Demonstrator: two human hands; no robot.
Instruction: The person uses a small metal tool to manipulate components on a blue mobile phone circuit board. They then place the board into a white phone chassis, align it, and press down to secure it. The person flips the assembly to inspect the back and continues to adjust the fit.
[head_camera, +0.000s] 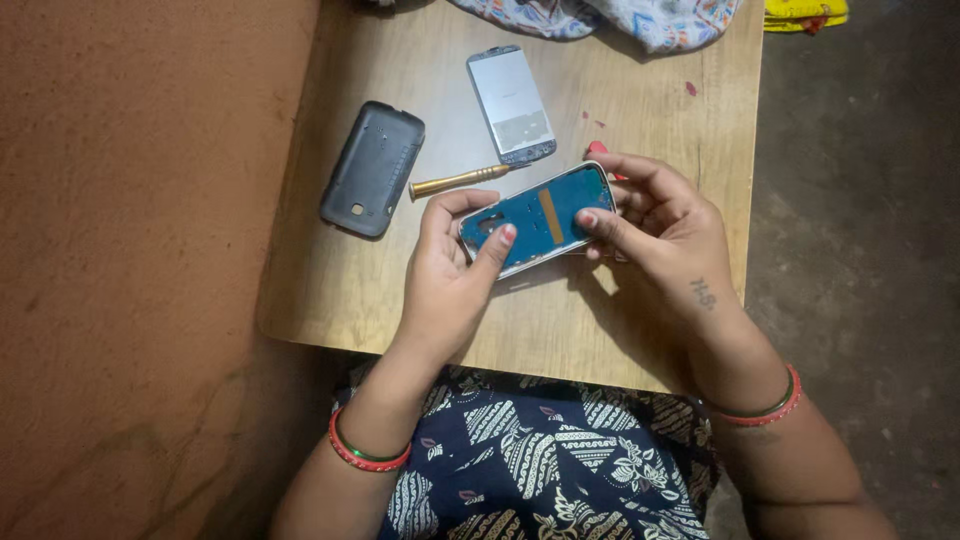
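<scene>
Two hands on an opened phone

Two hands hold the phone body (537, 218) just above the tabletop (640, 60), slightly right of the frame's centre. Its back is off, showing a blue board inside a pale rim. The left hand (450, 270) pinches the lower-left end, thumb pressed on the blue face and fingers curled behind. The right hand (665, 225) pinches the upper-right end, thumb on the board and fingers wrapped under the rim.

Three loose items lie above the hands in the frame: a dark back cover (372, 168) at upper left, a brass-handled screwdriver (460, 182) just beside it, and a silver panel (511, 104) toward the top centre. Patterned cloth (640, 18) lies along the top edge.

Judging by the parts spread out, the step in hand looks like examining or prying at the bare body, mid-disassembly. Any further move would call for a steady grip with one hand while the other frees itself to reach the screwdriver, which lies untouched near the left fingers.
</scene>
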